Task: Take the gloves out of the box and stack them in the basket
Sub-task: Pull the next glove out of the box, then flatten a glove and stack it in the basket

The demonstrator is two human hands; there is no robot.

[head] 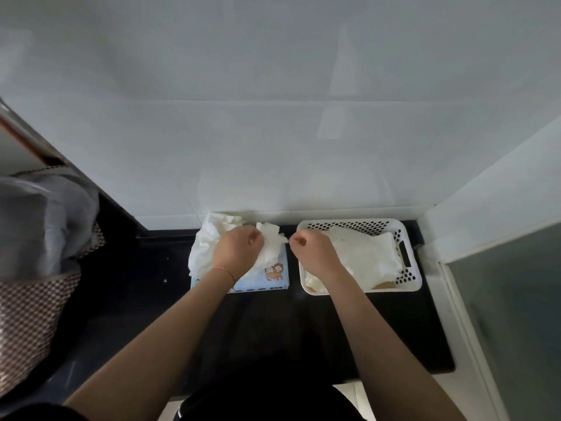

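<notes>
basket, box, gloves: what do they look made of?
Basket: looks like white moulded plastic, smooth, with punched round holes and a handle slot.
Box: likely printed cardboard, pale blue with cartoon figures and crisp edges.
Gloves: thin, translucent white film, crumpled, probably disposable plastic; too blurred to be sure.

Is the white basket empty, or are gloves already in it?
Not empty: the basket already holds a pile of white gloves covering most of its floor.

Thin white gloves (270, 243) spill from box (273, 279); others, seemingly stacked, fill basket (409, 281).
</notes>
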